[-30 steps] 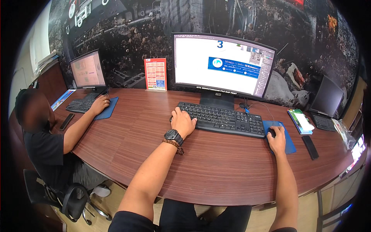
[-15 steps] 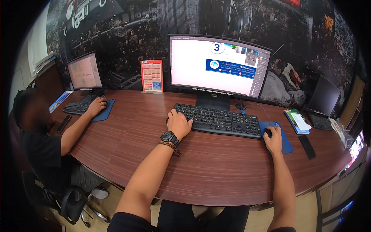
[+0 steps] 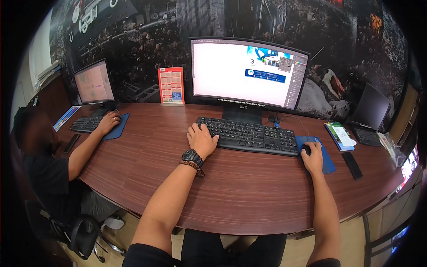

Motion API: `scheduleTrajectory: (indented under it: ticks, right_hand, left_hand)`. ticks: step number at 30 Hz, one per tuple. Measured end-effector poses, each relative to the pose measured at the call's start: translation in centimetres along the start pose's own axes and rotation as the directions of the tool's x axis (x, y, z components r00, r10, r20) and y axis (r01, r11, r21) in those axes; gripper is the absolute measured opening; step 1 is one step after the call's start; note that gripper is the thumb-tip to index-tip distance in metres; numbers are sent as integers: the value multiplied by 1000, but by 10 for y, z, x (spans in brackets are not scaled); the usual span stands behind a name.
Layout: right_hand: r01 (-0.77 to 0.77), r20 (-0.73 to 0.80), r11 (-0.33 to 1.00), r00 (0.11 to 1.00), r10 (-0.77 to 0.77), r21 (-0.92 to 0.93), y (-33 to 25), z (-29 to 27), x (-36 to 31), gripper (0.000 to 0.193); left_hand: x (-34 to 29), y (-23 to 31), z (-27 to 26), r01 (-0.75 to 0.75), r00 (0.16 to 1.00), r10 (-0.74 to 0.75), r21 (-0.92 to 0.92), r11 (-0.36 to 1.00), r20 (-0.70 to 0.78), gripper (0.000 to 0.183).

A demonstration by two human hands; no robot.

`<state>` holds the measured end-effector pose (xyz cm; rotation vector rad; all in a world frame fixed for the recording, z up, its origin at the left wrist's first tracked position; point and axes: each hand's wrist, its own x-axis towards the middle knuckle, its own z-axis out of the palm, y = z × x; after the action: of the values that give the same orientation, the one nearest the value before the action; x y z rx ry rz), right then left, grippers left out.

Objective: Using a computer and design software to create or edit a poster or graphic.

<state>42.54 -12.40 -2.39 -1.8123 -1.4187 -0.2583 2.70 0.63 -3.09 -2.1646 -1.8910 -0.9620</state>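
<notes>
My left hand (image 3: 202, 141) lies over the left end of a black keyboard (image 3: 255, 137), fingers spread on the keys and thumb out to the side. Its wrist wears a black watch (image 3: 192, 156) and a beaded bracelet (image 3: 193, 167). Cupped around a black computer mouse (image 3: 306, 150), my right hand (image 3: 314, 158) rests on a blue mouse pad (image 3: 328, 165). Behind the keyboard stands a wide monitor (image 3: 218, 71); its screen shows a design program with a blue and white layout at the right.
At the left, a co-worker (image 3: 49, 164) uses another keyboard (image 3: 85, 124) and monitor (image 3: 94, 82). A red desk calendar (image 3: 171, 86) stands beside my monitor. To the right lie a black phone (image 3: 352, 165), a booklet stack (image 3: 340, 136) and a laptop (image 3: 370, 113).
The layout on the screen has shrunk and now shows more of its upper part. My left hand has shifted slightly nearer me on the keyboard. My right hand stays on the mouse.
</notes>
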Motion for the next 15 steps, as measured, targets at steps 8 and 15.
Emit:
scheduleTrajectory:
  ticks: [8,15]
  right_hand:
    - [10,-7,1000,1000,-10,1,4,2,0,32]
    - [32,-3,999,999,-32,2,3,0,-1,32]
  left_hand:
    - [0,0,0,-1,1000,1,-23,1000,20,57]
    - [-1,1,-2,4,999,-3,-23,1000,50,58]
